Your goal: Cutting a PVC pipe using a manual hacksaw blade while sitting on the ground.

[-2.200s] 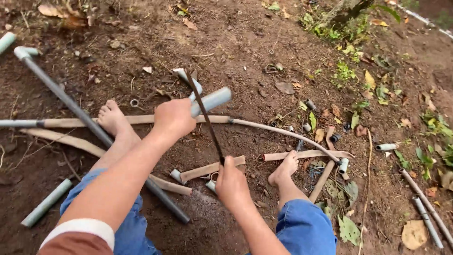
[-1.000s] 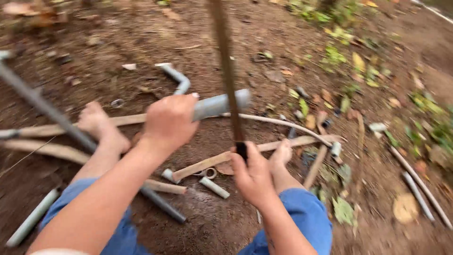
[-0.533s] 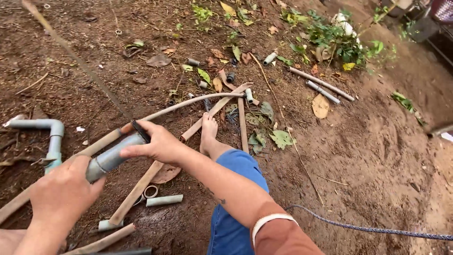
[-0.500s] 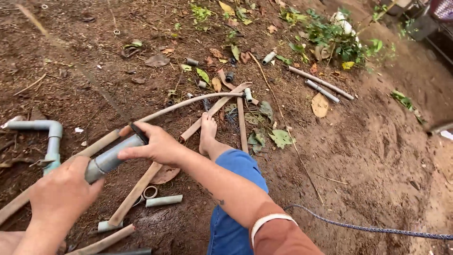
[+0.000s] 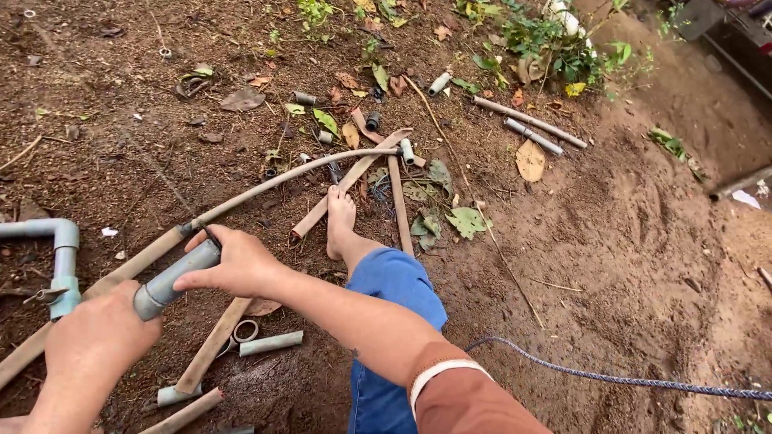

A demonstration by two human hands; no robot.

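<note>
pipe piece (image 5: 173, 279): between both hands, near left
elbow pipe (image 5: 50, 251): far left edge
rope (image 5: 627, 379): near right, on ground (image 5: 643, 241)

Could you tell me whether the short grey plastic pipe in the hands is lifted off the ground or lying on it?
Lifted: the short grey plastic pipe is gripped between the left hand and right hand.

The setting is outdoors in even daylight. The ground (image 5: 643, 241) is bare reddish-brown soil, darker on the left and sandier on the right. Dry leaves (image 5: 530, 160) and twigs are scattered across it. Green weeds (image 5: 563, 48) grow along the top edge. A blue rope (image 5: 643, 382) trails across the lower right.
</note>
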